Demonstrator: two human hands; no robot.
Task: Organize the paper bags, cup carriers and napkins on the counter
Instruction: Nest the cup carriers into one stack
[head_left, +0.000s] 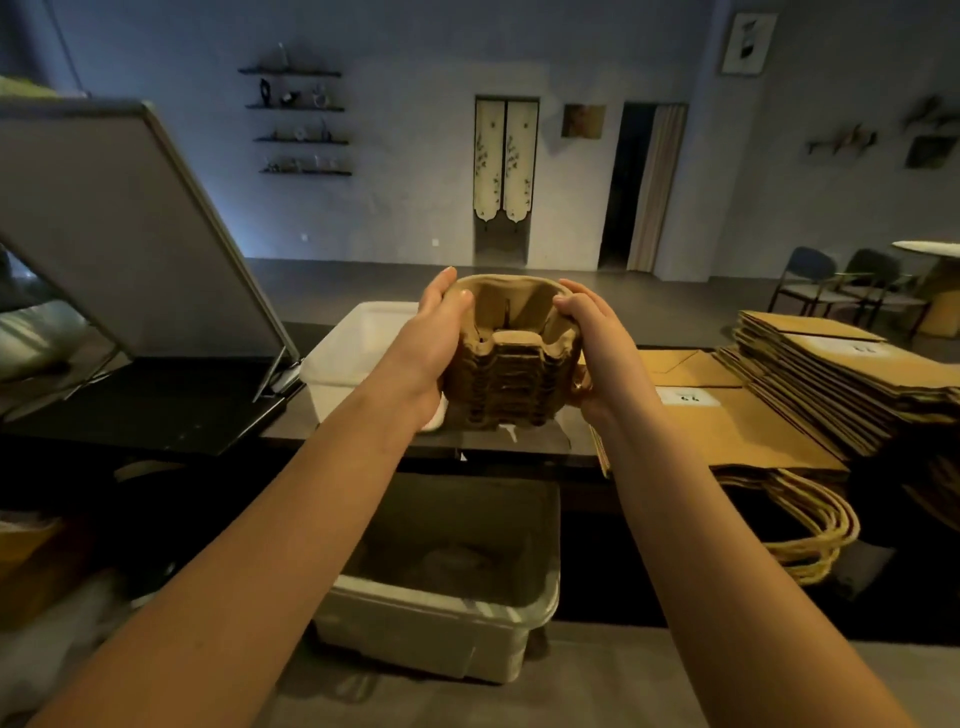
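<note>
Over the counter (498, 451), your left hand (432, 332) and right hand (597, 347) clamp stacked cup carriers (511, 358) (paper bags (831, 374) beside).

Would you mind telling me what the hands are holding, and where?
A stack of cup carriers, clasped between left hand and right hand by its opposite sides.

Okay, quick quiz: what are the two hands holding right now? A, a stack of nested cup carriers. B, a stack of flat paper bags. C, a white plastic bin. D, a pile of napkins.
A: the left hand and right hand grip either side of a stack of cup carriers; the paper bags lie on the counter to the right.
</note>
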